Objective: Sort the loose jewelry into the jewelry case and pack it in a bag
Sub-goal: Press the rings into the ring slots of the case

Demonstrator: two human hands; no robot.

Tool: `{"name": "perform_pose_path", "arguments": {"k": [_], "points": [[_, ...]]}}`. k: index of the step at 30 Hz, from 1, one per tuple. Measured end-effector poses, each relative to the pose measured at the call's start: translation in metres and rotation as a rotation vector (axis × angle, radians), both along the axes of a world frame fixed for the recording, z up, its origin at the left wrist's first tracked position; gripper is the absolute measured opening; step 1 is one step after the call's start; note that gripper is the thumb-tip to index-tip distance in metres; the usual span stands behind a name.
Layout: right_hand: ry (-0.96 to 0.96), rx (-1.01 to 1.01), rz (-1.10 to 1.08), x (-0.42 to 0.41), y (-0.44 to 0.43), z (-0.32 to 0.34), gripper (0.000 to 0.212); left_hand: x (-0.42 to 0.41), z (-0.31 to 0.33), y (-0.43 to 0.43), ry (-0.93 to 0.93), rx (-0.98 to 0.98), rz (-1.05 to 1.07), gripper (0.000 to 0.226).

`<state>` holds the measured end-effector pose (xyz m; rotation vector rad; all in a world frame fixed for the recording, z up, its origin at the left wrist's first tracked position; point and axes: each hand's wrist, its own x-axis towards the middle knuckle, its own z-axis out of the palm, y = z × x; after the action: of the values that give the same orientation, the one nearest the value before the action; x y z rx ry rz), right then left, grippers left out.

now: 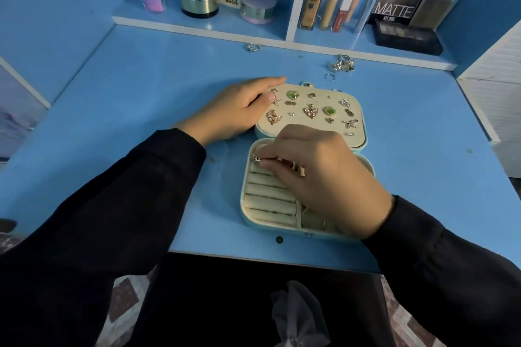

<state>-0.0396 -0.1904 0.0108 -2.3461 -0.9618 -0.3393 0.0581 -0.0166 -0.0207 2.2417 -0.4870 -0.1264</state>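
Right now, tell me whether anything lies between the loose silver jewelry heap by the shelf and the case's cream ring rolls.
The case's open cream lid panel, studded with earrings, lies flat between the silver heap and the ring rolls. The right hand, pinching a ring, covers part of the rolls.

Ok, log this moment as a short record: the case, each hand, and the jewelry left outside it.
case: jewelry case open flat on blue desk
lid: lid studded with earrings and charms
left hand: left hand rests flat on lid's left edge
right hand: right hand pinches small silver piece over the top ring roll
loose: cluster by the shelf; single ring farther left
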Motion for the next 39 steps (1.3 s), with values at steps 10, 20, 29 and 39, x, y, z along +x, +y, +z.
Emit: {"name": "perform_pose_path", "arguments": {"k": [10,20,29,39], "points": [[-0.01,-0.034,-0.002,-0.0047,-0.0015,-0.0004,0.009,-0.0002,0.0038,0.001,-0.02,0.011,-0.011,0.041],[0.022,-0.026,-0.043,-0.0062,0.0005,-0.0039,0.009,0.0017,0.0016,0.0026,-0.03,0.026,-0.023,0.041],[0.026,0.003,-0.099,-0.0084,-0.0004,-0.0018,0.01,0.002,0.0002,0.0034,-0.027,0.029,-0.033,0.041],[0.035,-0.037,-0.07,-0.0034,-0.0005,0.0045,0.008,0.0014,0.0012,0.0027,-0.022,0.027,-0.024,0.041]]}}
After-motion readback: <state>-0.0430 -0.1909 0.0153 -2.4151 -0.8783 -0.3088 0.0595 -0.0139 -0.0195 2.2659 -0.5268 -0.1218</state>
